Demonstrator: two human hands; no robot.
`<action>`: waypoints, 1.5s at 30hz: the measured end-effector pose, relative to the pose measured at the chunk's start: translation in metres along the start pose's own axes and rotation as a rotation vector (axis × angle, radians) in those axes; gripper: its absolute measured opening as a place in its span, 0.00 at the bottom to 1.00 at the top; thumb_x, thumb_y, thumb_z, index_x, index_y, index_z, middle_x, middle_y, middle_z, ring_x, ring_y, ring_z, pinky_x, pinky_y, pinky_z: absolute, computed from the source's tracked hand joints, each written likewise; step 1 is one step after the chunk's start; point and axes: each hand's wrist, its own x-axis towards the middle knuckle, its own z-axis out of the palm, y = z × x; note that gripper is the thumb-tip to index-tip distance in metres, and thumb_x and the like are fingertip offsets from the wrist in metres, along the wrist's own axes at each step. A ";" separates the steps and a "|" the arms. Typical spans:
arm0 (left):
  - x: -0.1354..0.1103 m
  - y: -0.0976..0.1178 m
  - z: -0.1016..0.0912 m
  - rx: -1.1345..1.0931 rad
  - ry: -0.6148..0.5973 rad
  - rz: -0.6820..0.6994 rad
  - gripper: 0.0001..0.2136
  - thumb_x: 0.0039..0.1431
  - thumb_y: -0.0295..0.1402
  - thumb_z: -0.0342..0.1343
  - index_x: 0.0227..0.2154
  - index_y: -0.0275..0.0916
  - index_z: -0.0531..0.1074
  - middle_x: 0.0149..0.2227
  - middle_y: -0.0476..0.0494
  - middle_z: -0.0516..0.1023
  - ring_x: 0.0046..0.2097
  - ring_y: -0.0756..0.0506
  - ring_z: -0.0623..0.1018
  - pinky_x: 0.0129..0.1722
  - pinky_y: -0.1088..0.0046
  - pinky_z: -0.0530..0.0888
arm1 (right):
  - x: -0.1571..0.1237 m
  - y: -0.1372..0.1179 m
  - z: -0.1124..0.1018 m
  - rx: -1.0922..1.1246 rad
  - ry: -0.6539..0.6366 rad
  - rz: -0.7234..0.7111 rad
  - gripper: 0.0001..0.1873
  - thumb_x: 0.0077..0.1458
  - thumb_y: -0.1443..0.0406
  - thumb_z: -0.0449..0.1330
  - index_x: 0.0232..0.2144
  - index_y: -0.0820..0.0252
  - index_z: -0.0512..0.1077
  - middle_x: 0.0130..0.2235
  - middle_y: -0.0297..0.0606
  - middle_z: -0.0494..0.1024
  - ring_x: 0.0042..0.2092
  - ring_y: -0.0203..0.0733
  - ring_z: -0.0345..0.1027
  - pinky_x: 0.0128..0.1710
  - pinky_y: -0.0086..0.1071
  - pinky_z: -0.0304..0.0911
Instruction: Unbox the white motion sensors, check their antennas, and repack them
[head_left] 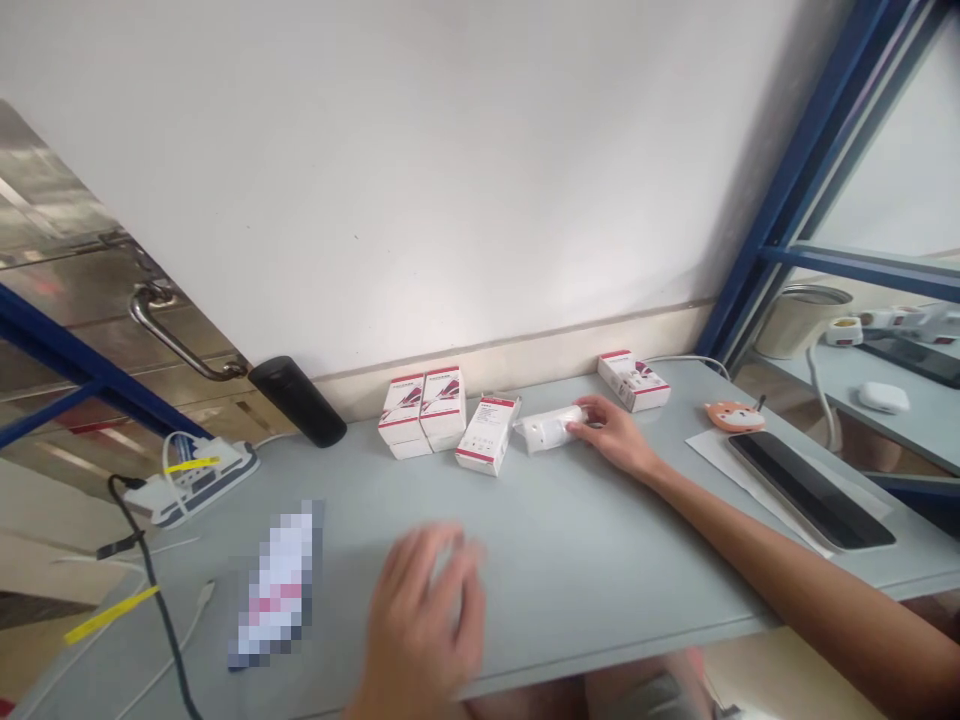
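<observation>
My right hand [616, 432] reaches to the back of the grey table [585, 560] and grips one end of a white wrapped packet [550, 427] lying there. Left of the packet stands a white and red box [487, 433], and further left a stack of similar boxes [422, 410]. One more such box [634, 380] lies behind my right hand near the wall. My left hand [426, 620] is blurred by motion near the table's front edge, fingers apart, nothing visible in it.
A black cylinder [298, 400] leans at the wall. A power strip with cables [196, 478] sits at the left. A pixelated flat item [275, 590] lies front left. A dark tablet on paper [810, 490] and an orange animal-shaped thing [733, 414] lie at right. Blue frame posts [795, 180] flank the table.
</observation>
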 end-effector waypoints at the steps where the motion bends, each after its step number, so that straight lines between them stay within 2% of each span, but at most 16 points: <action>1: 0.010 0.009 0.019 0.023 -0.067 0.005 0.11 0.69 0.27 0.52 0.45 0.45 0.78 0.45 0.40 0.80 0.47 0.40 0.81 0.48 0.62 0.79 | 0.000 -0.001 -0.001 -0.003 0.010 0.001 0.27 0.54 0.48 0.69 0.52 0.54 0.76 0.45 0.41 0.83 0.45 0.51 0.78 0.47 0.45 0.74; 5: 0.066 -0.002 0.092 0.220 -0.354 -0.058 0.14 0.70 0.29 0.50 0.54 0.38 0.75 0.58 0.28 0.76 0.58 0.30 0.75 0.57 0.47 0.75 | -0.002 -0.005 -0.005 -0.026 0.067 -0.019 0.21 0.52 0.53 0.70 0.47 0.51 0.81 0.47 0.40 0.84 0.47 0.53 0.78 0.51 0.48 0.73; 8: 0.080 -0.013 0.117 0.223 -0.358 -0.082 0.15 0.68 0.30 0.53 0.55 0.37 0.74 0.56 0.28 0.76 0.57 0.28 0.74 0.53 0.46 0.75 | 0.002 -0.006 -0.015 -0.007 0.146 -0.030 0.21 0.50 0.53 0.72 0.45 0.52 0.81 0.46 0.41 0.84 0.48 0.55 0.78 0.51 0.49 0.73; 11: 0.072 -0.013 0.114 0.090 -0.354 -0.131 0.11 0.68 0.34 0.54 0.49 0.39 0.74 0.52 0.32 0.76 0.55 0.31 0.76 0.52 0.50 0.76 | 0.011 -0.005 -0.025 0.069 0.233 -0.007 0.26 0.49 0.47 0.73 0.44 0.55 0.77 0.44 0.43 0.84 0.44 0.55 0.79 0.48 0.51 0.75; 13: 0.067 -0.011 0.104 -0.003 -0.369 -0.212 0.13 0.68 0.36 0.55 0.52 0.40 0.72 0.55 0.33 0.75 0.54 0.33 0.78 0.50 0.53 0.78 | 0.013 -0.008 -0.028 0.147 0.251 0.012 0.29 0.49 0.41 0.72 0.41 0.56 0.73 0.42 0.44 0.85 0.40 0.53 0.80 0.45 0.50 0.77; 16: 0.065 -0.007 0.091 -0.123 -0.410 -0.271 0.21 0.63 0.36 0.62 0.58 0.45 0.71 0.53 0.37 0.79 0.51 0.34 0.81 0.46 0.57 0.79 | 0.006 -0.018 -0.023 0.265 0.206 0.035 0.31 0.51 0.38 0.70 0.37 0.55 0.69 0.43 0.44 0.85 0.41 0.52 0.82 0.45 0.49 0.79; 18: 0.067 -0.003 0.089 -0.209 -0.395 -0.221 0.25 0.59 0.33 0.65 0.59 0.49 0.71 0.51 0.42 0.82 0.51 0.36 0.81 0.46 0.59 0.80 | -0.004 -0.030 -0.014 0.351 0.154 0.062 0.29 0.53 0.39 0.71 0.37 0.56 0.70 0.44 0.43 0.85 0.43 0.51 0.82 0.47 0.48 0.79; 20: 0.067 0.002 0.090 -0.245 -0.297 -0.126 0.28 0.60 0.31 0.66 0.62 0.51 0.69 0.57 0.43 0.81 0.54 0.36 0.79 0.50 0.57 0.79 | -0.015 -0.043 -0.005 0.402 0.127 0.074 0.28 0.54 0.41 0.72 0.37 0.56 0.72 0.43 0.42 0.85 0.42 0.50 0.82 0.48 0.46 0.78; 23: 0.064 0.007 0.097 -0.202 -0.115 0.027 0.30 0.63 0.29 0.65 0.66 0.50 0.65 0.65 0.40 0.75 0.58 0.35 0.76 0.58 0.52 0.76 | -0.022 -0.065 0.010 0.413 0.190 0.013 0.27 0.54 0.43 0.73 0.37 0.55 0.70 0.42 0.42 0.86 0.42 0.50 0.82 0.45 0.43 0.77; 26: 0.058 0.008 0.104 -0.162 0.003 0.122 0.31 0.63 0.26 0.65 0.67 0.49 0.65 0.64 0.39 0.76 0.58 0.35 0.76 0.58 0.53 0.76 | -0.017 -0.093 0.022 0.444 0.225 -0.083 0.25 0.55 0.45 0.73 0.36 0.53 0.69 0.39 0.40 0.86 0.42 0.50 0.82 0.43 0.41 0.75; 29: 0.053 0.006 0.111 -0.190 0.110 0.134 0.35 0.63 0.25 0.66 0.70 0.50 0.61 0.62 0.37 0.76 0.59 0.36 0.76 0.59 0.53 0.76 | -0.011 -0.123 0.033 0.487 0.170 -0.153 0.23 0.58 0.46 0.71 0.35 0.53 0.69 0.39 0.39 0.85 0.43 0.48 0.81 0.43 0.39 0.73; 32: 0.050 0.004 0.116 -0.277 0.192 0.042 0.41 0.62 0.27 0.68 0.73 0.51 0.55 0.67 0.32 0.68 0.64 0.34 0.73 0.59 0.51 0.77 | -0.013 -0.139 0.044 0.513 0.130 -0.186 0.20 0.60 0.48 0.71 0.38 0.53 0.68 0.41 0.38 0.85 0.44 0.48 0.81 0.42 0.38 0.73; 35: 0.046 0.003 0.119 -0.338 0.170 -0.066 0.43 0.61 0.30 0.68 0.74 0.49 0.52 0.68 0.28 0.64 0.65 0.32 0.72 0.56 0.49 0.78 | -0.022 -0.135 0.051 0.483 0.103 -0.185 0.19 0.60 0.51 0.71 0.40 0.52 0.68 0.47 0.38 0.84 0.48 0.49 0.81 0.42 0.37 0.74; 40: 0.043 -0.002 0.122 -0.330 0.174 0.008 0.44 0.59 0.30 0.70 0.73 0.51 0.53 0.64 0.30 0.69 0.62 0.32 0.73 0.57 0.45 0.77 | -0.030 -0.119 0.053 0.404 0.077 -0.221 0.17 0.63 0.51 0.69 0.40 0.51 0.67 0.47 0.39 0.84 0.49 0.48 0.81 0.45 0.39 0.75; 42: 0.043 -0.006 0.124 -0.390 0.184 0.022 0.44 0.60 0.29 0.69 0.72 0.53 0.51 0.65 0.31 0.67 0.63 0.33 0.74 0.57 0.45 0.78 | -0.029 -0.116 0.052 0.310 0.082 -0.303 0.15 0.65 0.52 0.67 0.41 0.51 0.68 0.48 0.40 0.85 0.51 0.49 0.80 0.49 0.42 0.75; 45: 0.041 -0.011 0.129 -0.497 0.191 -0.011 0.42 0.60 0.30 0.68 0.71 0.52 0.51 0.63 0.31 0.66 0.61 0.35 0.77 0.56 0.49 0.79 | -0.026 -0.112 0.047 0.010 0.121 -0.491 0.13 0.67 0.53 0.66 0.41 0.50 0.68 0.49 0.41 0.85 0.50 0.51 0.80 0.53 0.47 0.70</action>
